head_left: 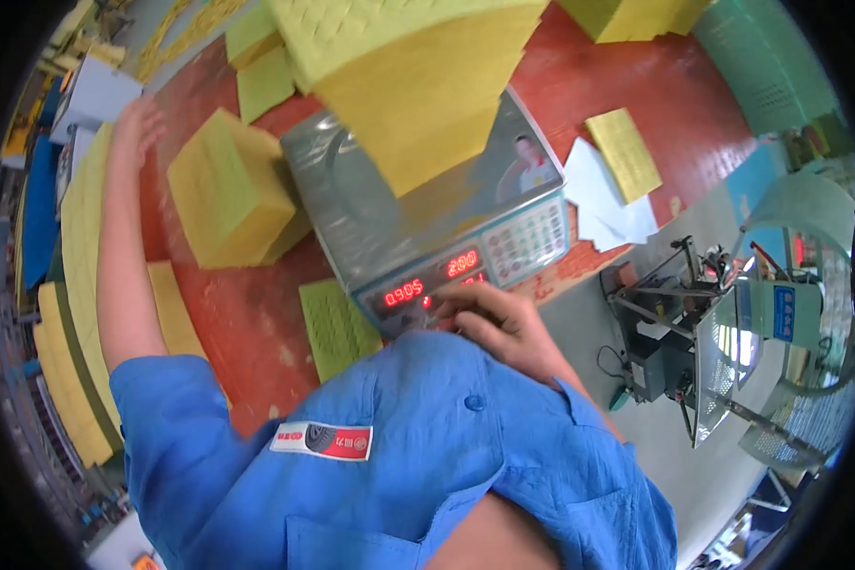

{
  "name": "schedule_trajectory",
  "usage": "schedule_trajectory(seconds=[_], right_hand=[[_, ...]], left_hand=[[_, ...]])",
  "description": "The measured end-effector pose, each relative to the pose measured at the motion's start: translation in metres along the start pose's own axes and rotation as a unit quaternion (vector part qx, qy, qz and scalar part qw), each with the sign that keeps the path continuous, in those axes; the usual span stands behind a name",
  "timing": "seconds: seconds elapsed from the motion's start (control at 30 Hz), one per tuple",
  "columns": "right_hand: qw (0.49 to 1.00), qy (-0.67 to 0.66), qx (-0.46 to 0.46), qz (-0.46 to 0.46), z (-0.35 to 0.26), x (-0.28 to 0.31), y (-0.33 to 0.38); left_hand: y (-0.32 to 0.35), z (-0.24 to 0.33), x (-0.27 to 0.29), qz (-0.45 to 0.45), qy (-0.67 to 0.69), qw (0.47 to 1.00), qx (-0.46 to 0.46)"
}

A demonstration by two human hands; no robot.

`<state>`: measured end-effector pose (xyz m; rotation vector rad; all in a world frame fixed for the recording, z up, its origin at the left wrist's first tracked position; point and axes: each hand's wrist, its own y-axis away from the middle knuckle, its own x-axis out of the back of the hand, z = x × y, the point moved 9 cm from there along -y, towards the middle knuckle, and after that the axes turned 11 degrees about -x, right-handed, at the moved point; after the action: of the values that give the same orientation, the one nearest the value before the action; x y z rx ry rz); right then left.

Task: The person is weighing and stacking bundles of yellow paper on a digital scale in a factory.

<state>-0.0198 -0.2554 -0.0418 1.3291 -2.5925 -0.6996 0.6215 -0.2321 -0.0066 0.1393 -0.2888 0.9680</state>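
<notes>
My right hand point(508, 328) is at the front panel of a digital scale point(404, 218) with red lit digits and a keypad. Its fingers are loosely bent, with a gap between forefinger and thumb; nothing shows in them. A tall block of stacked yellow sheets point(408, 85) with a textured top rests on the scale. Stretched out to the far left, my left hand point(140, 125) is slightly blurred, its fingers apart and holding nothing visible. It is near a white box point(100, 93) and a long yellow stack point(87, 209). Another yellow block point(228, 195) sits left of the scale.
Beneath the scale is a worn red tabletop point(636, 81). A green-yellow sheet point(337, 328) lies by its near left corner. White papers point(603, 204) and a small yellow pad point(624, 152) lie to its right. Beyond the right edge stands a metal-framed machine point(679, 332) on grey floor.
</notes>
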Motion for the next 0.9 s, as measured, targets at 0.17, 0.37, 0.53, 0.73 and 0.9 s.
schedule_trajectory(seconds=[0.17, 0.37, 0.53, 0.73, 0.9], right_hand=[[0.998, -0.054, -0.026, 0.020, 0.006, 0.012, 0.005], [0.990, -0.091, 0.077, 0.077, -0.012, 0.056, 0.003], [0.986, -0.101, 0.117, 0.061, -0.034, 0.091, -0.010], [0.980, -0.087, 0.179, -0.007, -0.079, 0.130, -0.028], [0.972, -0.098, 0.212, -0.020, -0.133, 0.150, -0.109]], left_hand=[[0.124, 0.092, 0.016, -0.011, 0.101, 0.979, -0.177], [0.275, 0.097, 0.005, 0.020, 0.059, 0.986, -0.155], [0.342, 0.148, -0.037, 0.008, 0.040, 0.983, -0.179], [0.354, 0.207, -0.090, -0.029, 0.115, 0.975, -0.190], [0.321, 0.223, -0.156, 0.067, 0.146, 0.984, -0.074]])
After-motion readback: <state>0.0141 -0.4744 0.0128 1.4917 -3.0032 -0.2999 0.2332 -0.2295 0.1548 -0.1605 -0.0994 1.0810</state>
